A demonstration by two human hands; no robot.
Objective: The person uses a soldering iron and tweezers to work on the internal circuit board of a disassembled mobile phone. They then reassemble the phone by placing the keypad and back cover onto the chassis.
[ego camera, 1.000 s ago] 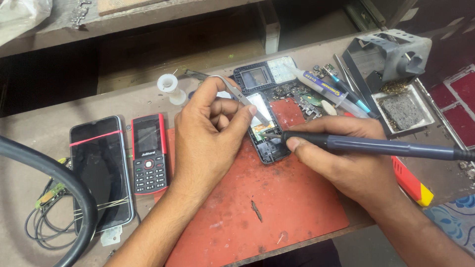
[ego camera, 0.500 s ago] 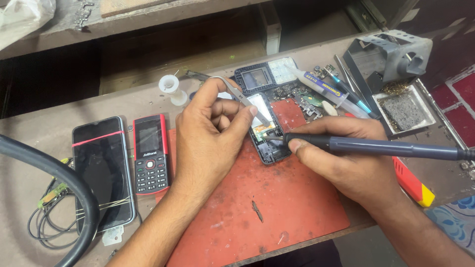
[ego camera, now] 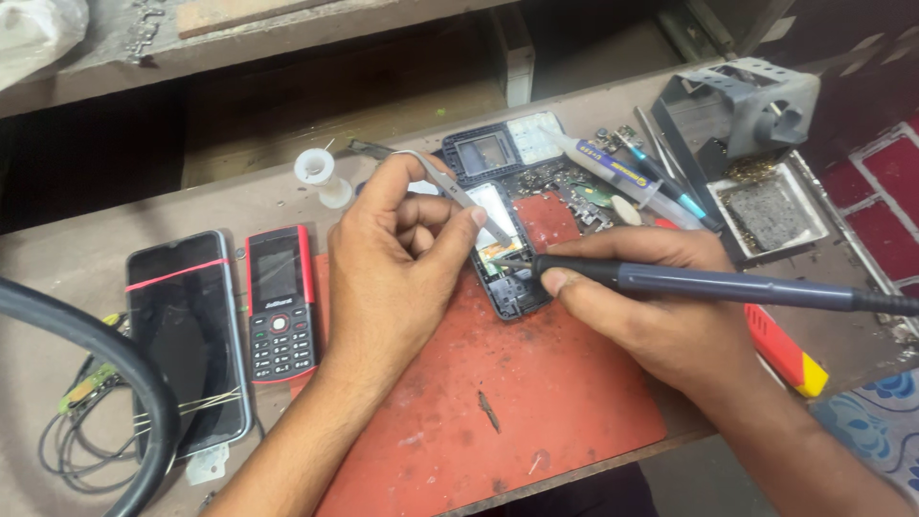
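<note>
Soldering iron (ego camera: 728,284), dark blue-grey handle, cable end cut off at the right frame edge, tip meeting the tweezers (ego camera: 459,194) over the opened phone (ego camera: 505,263); the contact point is too small to make out. Phone lies face-open on the red mat (ego camera: 536,402) at mid-desk (ego camera: 239,201), black frame, pale screen panel and bare board showing, partly hidden by both hands. Left hand (ego camera: 392,268) grip pinched closed on the tweezers; right hand (ego camera: 661,316) grip wrapped closed around the iron.

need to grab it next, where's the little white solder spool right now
In the head view the white solder spool stands on the bench behind the left hand, just beyond the red mat's far left corner and left of the grey phone frame.
</note>
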